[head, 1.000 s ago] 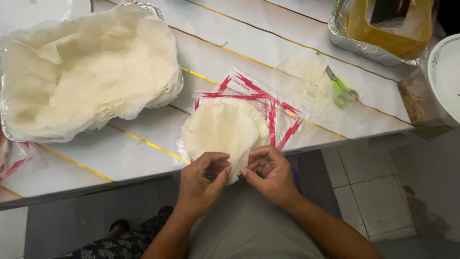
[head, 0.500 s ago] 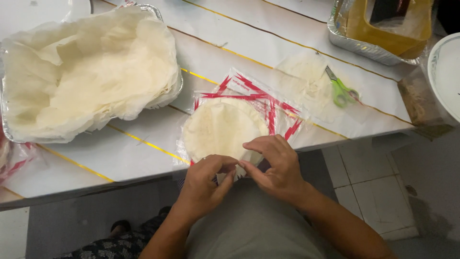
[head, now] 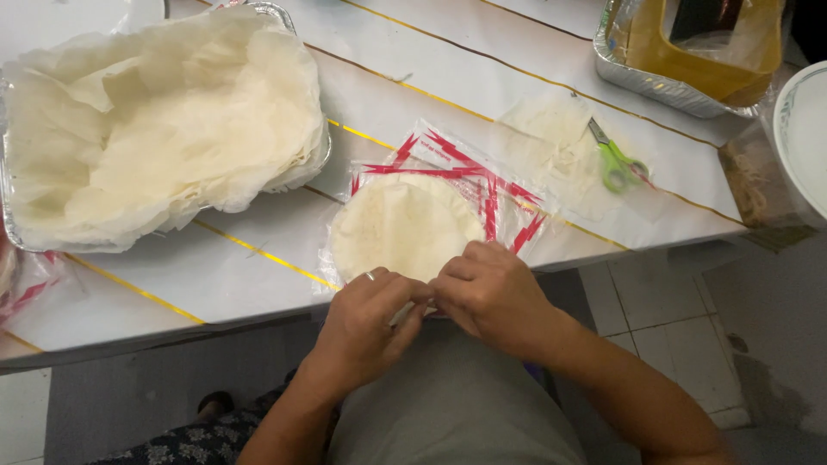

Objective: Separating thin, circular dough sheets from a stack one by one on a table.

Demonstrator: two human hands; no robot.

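Two hands meet at the near edge of the bench (head: 258, 284), and from my remote seat I judge the work to be somewhere in the middle. The left hand (head: 366, 323) and the right hand (head: 491, 297) are both closed in a narrow pinch on the lower edge of the stack of round wrappers (head: 405, 226); the fingers (head: 392, 293) seem to hold one thin sheet and pull it apart from the others, but the pinch itself is partly hidden, so I cannot tell if the sheet is already free. The stack lies on its opened clear packet with red stripes (head: 500, 194), just in front of the hands. Many sheets look already separated: the large foil tray (head: 306, 168) on the left is filled with a loose heap of pale, crumpled sheets (head: 155, 129), up to the rim. The stack still looks thick, so I think a good part is left. Farther right, green-handled scissors (head: 616, 159) rest on a pale sheet. A second foil tray (head: 663, 86) at the far right holds a yellow container in plastic; its content I cannot see. A white bowl (head: 801, 129) is cut by the right border.
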